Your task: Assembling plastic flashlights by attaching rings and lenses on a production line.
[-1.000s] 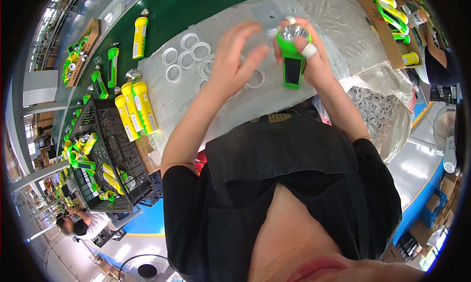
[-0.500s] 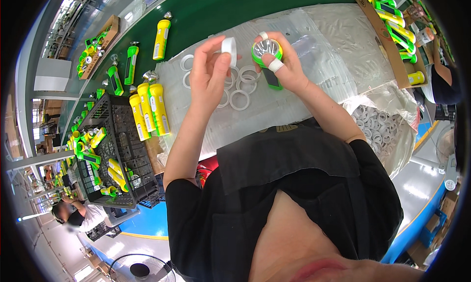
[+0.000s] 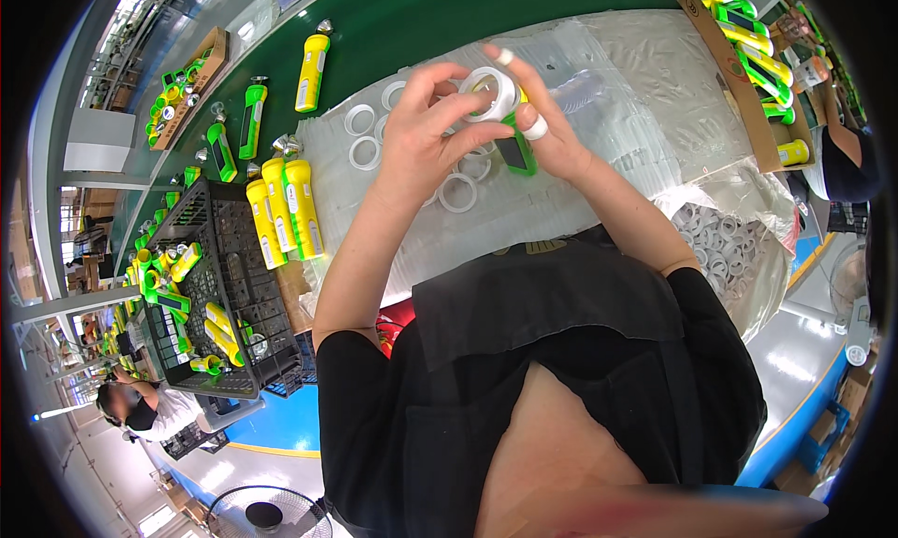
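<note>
My left hand (image 3: 423, 134) pinches a white plastic ring (image 3: 506, 96) between thumb and fingers. It holds the ring at the head of a yellow-and-green flashlight; whether the ring is seated on it I cannot tell. My right hand (image 3: 559, 138) grips this flashlight (image 3: 517, 156), with white wraps on its thumb and index finger. The index finger points upward past the ring. The ring and left fingers hide most of the flashlight's head. Below the hands, several loose white rings (image 3: 457, 193) lie on the plastic-covered work surface (image 3: 599, 178).
Several yellow flashlights (image 3: 301, 206) lie at the left, beside a black crate (image 3: 245, 257) holding more. Others, such as a yellow flashlight (image 3: 312, 70), rest on the green table (image 3: 412, 19). A cardboard box (image 3: 725, 65) of flashlights and a bag of rings (image 3: 720, 248) are at the right.
My left hand has moved right, bringing the white ring from beside the flashlight to its head. My right index finger has lifted away from the flashlight's head.
</note>
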`<state>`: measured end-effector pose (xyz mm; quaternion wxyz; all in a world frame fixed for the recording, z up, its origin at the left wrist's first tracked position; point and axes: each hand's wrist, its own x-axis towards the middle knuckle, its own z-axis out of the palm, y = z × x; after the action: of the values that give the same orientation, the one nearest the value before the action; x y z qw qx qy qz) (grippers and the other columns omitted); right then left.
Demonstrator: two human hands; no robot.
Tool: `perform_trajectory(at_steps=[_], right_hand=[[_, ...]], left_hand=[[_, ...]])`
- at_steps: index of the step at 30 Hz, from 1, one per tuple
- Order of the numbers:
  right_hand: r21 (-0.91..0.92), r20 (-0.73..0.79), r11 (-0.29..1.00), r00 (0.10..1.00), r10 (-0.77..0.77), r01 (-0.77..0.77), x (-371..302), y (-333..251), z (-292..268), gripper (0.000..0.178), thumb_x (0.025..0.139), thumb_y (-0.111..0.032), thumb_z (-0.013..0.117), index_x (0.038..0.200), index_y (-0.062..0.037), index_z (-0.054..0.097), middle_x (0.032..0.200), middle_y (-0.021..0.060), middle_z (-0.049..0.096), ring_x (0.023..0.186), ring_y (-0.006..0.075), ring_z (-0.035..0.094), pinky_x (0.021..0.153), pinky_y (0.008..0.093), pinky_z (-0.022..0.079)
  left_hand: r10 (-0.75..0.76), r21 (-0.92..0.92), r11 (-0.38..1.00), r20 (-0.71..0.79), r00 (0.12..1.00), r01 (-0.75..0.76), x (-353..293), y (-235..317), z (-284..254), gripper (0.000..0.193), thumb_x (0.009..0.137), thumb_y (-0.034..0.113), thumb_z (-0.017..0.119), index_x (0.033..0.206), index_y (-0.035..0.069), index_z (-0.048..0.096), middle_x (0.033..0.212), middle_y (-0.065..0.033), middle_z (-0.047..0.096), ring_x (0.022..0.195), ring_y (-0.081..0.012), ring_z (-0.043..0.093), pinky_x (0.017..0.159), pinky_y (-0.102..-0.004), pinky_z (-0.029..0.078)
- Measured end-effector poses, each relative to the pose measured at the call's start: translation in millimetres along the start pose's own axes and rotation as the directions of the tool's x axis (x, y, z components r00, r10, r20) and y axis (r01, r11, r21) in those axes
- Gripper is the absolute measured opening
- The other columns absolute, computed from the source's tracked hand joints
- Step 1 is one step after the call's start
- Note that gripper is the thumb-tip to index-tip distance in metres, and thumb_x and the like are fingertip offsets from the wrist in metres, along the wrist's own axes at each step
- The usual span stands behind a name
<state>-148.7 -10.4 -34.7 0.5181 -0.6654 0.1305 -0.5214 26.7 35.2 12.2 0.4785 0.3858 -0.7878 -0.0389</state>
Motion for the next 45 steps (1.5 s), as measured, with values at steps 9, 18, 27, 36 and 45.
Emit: perform_trajectory(at_steps=[9,18,27,36,45], right_hand=[[-0.543,0.475,0.791,0.88,0.012,0.282,39.3,-66.2,-75.1,0.035,0.077,-0.011,0.077,0.108,-0.0042,0.061,0.11,0.0088,0.064,0.096,0.0236,0.063,0.082,0.0336,0.05],[-0.707,0.666,0.615,0.621,0.413,0.349,82.4,-106.3,-64.1,0.031,0.071,-0.012,0.076,0.094,-0.0024,0.057,0.083,0.0066,0.053,0.071,0.0218,0.053,0.063,0.0331,0.044],[-0.901,0.355,0.383,0.852,0.385,0.202,56.5,-87.5,-55.1,0.046,0.074,-0.04,0.077,0.087,-0.001,0.056,0.07,0.0097,0.055,0.062,0.0231,0.054,0.056,0.0347,0.044],[-0.664,0.535,0.685,0.83,0.156,0.299,68.2,-75.8,-81.3,0.07,0.071,-0.062,0.073,0.097,0.0014,0.061,0.086,0.0162,0.064,0.081,0.029,0.064,0.068,0.0364,0.05],[-0.717,0.473,0.683,0.817,0.33,0.14,73.3,-104.2,-61.5,0.06,0.076,-0.056,0.073,0.094,0.0002,0.063,0.081,0.0123,0.063,0.074,0.0255,0.062,0.065,0.0362,0.049]], left_hand=[[0.001,0.034,0.999,0.118,0.993,-0.005,17.6,18.4,13.9,0.045,0.066,0.023,0.086,0.101,0.009,0.061,0.106,-0.0095,0.061,0.087,-0.0286,0.064,0.067,-0.0363,0.053],[-0.13,-0.117,0.981,0.185,0.974,0.154,22.6,24.0,29.3,0.04,0.068,0.02,0.087,0.094,0.01,0.059,0.097,-0.0023,0.071,0.08,-0.0205,0.066,0.065,-0.0304,0.049],[-0.165,-0.076,0.981,0.152,0.975,0.178,22.2,20.4,40.1,0.042,0.067,0.021,0.086,0.095,0.009,0.058,0.092,-0.0052,0.068,0.081,-0.0279,0.065,0.064,-0.0365,0.05],[-0.127,-0.066,0.989,0.076,0.989,0.132,26.1,15.5,47.7,0.042,0.067,0.019,0.088,0.093,0.009,0.056,0.084,-0.0026,0.065,0.071,-0.0184,0.061,0.063,-0.0295,0.049],[-0.182,-0.085,0.978,0.084,0.98,0.189,22.0,15.3,51.1,0.043,0.067,0.02,0.088,0.093,0.008,0.056,0.08,-0.002,0.063,0.071,-0.0168,0.059,0.065,-0.0292,0.048]])
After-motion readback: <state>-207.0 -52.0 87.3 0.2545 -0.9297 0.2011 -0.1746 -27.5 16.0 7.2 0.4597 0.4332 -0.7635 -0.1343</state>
